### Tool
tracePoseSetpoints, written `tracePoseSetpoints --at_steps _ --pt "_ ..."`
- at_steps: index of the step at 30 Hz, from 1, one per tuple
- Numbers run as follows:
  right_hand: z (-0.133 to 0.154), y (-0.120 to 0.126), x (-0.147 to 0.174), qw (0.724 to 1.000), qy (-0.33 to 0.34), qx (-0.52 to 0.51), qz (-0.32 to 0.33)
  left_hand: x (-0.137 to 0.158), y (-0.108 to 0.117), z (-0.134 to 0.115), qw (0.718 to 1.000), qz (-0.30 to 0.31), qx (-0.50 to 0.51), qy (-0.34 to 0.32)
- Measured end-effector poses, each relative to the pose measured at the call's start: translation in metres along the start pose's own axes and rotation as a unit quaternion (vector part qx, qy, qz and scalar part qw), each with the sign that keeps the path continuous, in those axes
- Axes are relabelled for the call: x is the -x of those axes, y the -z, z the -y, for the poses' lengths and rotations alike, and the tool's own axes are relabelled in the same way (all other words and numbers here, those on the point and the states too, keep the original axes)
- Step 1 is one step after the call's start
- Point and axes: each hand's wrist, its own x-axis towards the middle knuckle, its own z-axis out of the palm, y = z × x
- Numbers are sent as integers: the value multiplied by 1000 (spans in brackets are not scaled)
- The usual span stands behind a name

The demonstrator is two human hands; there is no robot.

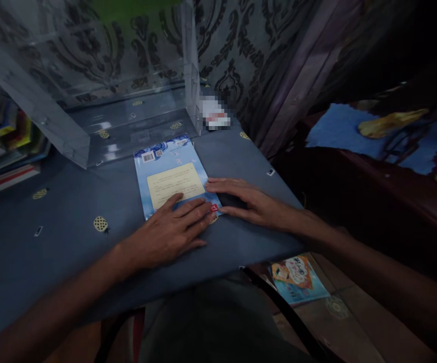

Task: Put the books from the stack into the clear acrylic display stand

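Note:
A thin blue book (169,164) lies flat on the table with a pale yellow text panel and a barcode on its upturned cover. My left hand (176,224) rests across the book's near edge, fingers spread and stretched out, palm down. At the book's right edge is my right hand (246,199), its fingers straight and the thumb apart, fingertips touching the cover's side. Close to both hands, a small red mark shows at the book's lower right corner. Neither hand grips anything.
A clear acrylic stand (193,75) rises behind the book. Stacked books (6,136) sit at the left on the blue tablecloth (67,262). Another book (297,280) lies on the floor below the table's right edge. A blue cloth (331,131) covers a surface at far right.

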Motion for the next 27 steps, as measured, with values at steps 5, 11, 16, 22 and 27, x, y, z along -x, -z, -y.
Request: tracePoseSetpoints --at_steps 5,11,16,22,27 --pt "-2 -2 -1 1000 21 -3 -3 15 3 -12 1000 -14 -11 8" --pt "-6 -3 -2 1000 23 -17 -10 31 0 -22 998 -13 -13 59" --pt "-3 -2 -3 1000 24 -9 -7 42 5 -26 997 -31 -38 64" --pt "-3 -2 -2 999 31 4 -5 67 16 -33 990 -61 -62 108" --pt "-1 -1 -3 999 26 21 3 83 16 -36 985 -79 -75 132"
